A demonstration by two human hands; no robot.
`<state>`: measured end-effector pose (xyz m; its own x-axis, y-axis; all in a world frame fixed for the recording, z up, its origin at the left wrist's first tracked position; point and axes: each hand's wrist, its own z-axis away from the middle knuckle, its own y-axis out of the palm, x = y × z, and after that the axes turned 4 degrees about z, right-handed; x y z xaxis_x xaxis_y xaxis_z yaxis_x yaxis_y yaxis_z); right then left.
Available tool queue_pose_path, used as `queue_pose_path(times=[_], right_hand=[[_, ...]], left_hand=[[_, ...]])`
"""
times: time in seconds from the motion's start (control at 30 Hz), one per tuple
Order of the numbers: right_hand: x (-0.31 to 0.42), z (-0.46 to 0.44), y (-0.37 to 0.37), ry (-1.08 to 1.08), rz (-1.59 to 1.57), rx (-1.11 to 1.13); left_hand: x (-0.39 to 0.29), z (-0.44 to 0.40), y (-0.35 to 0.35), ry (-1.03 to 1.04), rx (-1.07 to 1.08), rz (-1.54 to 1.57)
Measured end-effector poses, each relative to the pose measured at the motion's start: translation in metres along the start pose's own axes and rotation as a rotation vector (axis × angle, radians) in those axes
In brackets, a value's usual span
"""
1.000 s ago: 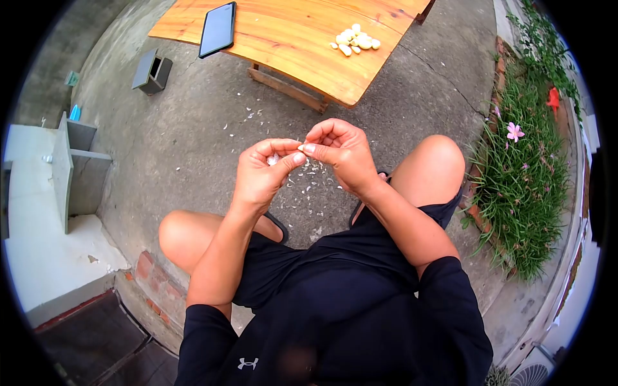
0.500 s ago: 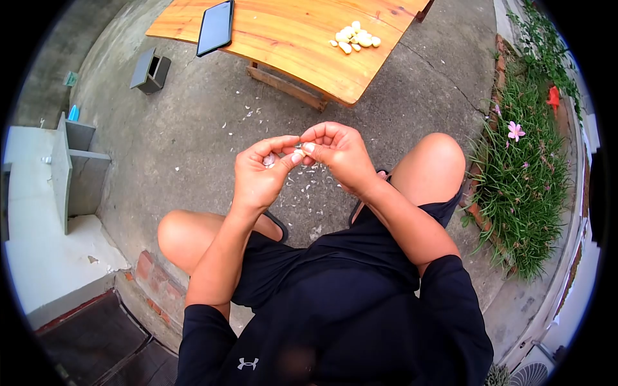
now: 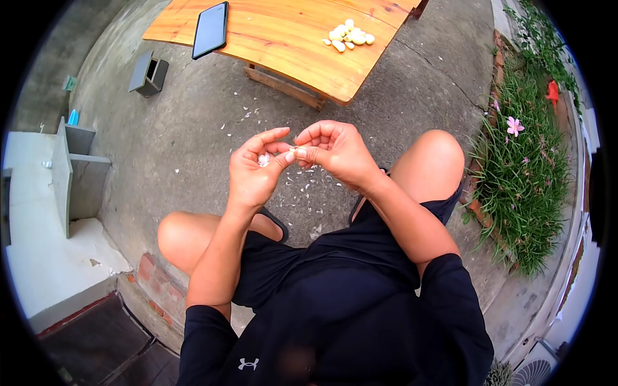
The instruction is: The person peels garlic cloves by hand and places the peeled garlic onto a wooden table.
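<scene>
Two bare hands, left [image 3: 248,180] and right [image 3: 344,154], fingers pinched narrow on small pale piece [image 3: 293,150], white papery scraps [image 3: 263,160] in left palm, yellowish oval cloves [image 3: 356,37] on orange wooden worktop [image 3: 283,51]; risk: drop onto grey concrete floor [image 3: 199,135] from fingertip-only hold.

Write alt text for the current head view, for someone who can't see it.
A seated person's left hand and right hand meet at the fingertips over a small pale piece, with white bits in the left palm. Beyond, a wooden table holds peeled cloves and a tablet; scraps litter the concrete.
</scene>
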<state>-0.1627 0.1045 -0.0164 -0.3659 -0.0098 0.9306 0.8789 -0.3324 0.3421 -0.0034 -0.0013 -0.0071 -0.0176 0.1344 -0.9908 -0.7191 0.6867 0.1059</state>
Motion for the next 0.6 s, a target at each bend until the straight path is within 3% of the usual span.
queue_pose_path(times=[0.43, 0.6], right_hand=[[-0.008, 0.002, -0.001, 0.092, 0.038, 0.002], [-0.011, 0.002, 0.003, 0.083, 0.054, -0.036]], left_hand=[[-0.008, 0.006, 0.0, 0.057, 0.057, -0.292], [-0.003, 0.004, 0.003, 0.046, 0.052, -0.11]])
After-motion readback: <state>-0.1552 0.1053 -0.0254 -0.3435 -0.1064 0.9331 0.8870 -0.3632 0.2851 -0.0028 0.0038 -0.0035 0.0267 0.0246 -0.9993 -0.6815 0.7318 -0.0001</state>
